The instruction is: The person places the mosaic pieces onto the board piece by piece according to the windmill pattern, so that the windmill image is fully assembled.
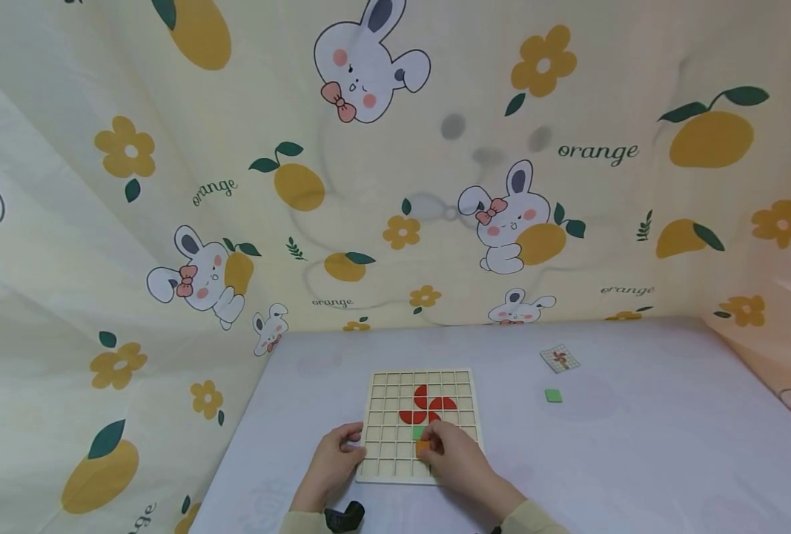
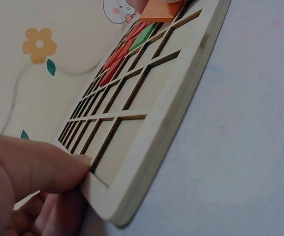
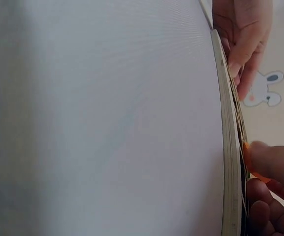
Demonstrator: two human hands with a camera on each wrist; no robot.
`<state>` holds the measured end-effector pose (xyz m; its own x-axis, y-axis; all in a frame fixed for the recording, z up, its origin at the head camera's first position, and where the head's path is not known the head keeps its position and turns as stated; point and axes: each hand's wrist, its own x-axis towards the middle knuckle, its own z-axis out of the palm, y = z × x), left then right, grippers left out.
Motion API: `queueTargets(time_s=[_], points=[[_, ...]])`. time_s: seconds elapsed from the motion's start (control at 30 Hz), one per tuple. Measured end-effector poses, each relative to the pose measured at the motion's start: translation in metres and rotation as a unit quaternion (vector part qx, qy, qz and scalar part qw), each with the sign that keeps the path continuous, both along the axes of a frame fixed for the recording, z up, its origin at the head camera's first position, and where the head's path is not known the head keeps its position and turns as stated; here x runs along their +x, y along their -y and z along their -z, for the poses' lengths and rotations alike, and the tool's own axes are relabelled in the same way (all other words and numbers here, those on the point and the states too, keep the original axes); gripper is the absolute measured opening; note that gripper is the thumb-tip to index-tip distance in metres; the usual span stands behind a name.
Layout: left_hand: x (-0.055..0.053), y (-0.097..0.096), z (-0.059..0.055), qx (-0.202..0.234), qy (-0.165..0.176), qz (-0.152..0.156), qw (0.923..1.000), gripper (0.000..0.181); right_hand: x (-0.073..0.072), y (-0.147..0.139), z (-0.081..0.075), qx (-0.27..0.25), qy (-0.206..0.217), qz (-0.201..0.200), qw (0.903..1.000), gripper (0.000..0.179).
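Note:
A pale wooden grid board lies on the table in the head view. My left hand grips its left edge, thumb on the rim and the other fingers curled at the side. Over the board's lower middle, my right hand pinches an orange square tile between thumb and fingers. In the left wrist view the orange tile sits tilted over the grid. Just above it, a green tile lies in a cell. Red rounded pieces form a pinwheel further up, partly hidden by my right hand.
Right of the board, a loose green square tile lies on the white-covered table. Behind that tile is a small pattern card with a red pinwheel on a grid. A printed curtain hangs behind the table.

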<state>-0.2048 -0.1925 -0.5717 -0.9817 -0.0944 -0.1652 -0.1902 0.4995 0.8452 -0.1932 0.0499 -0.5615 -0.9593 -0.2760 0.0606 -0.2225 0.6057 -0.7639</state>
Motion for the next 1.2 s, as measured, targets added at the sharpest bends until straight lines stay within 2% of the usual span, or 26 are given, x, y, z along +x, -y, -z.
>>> queueTargets(time_s=[0.23,0.57,0.83,1.03,1.2], points=[[0.001,-0.001,0.001,-0.005,-0.002,-0.005,1.0000,0.047,0.003,0.000,-0.003,0.017,0.021,0.003,0.9996,0.025],[0.001,-0.001,0.000,-0.010,0.000,-0.009,0.9999,0.048,0.003,0.002,-0.002,0.042,-0.017,-0.002,0.9990,0.022],[-0.001,-0.001,-0.001,-0.006,0.005,-0.010,0.9999,0.048,0.001,0.003,0.000,0.049,-0.024,0.000,0.9985,0.022],[0.001,-0.001,0.000,-0.008,0.005,-0.010,0.9999,0.049,0.001,0.002,0.000,0.048,-0.014,-0.004,0.9987,0.020],[0.001,-0.003,0.000,-0.010,0.005,-0.012,0.9999,0.049,0.004,-0.008,-0.004,0.019,0.008,-0.027,0.9994,0.021]])
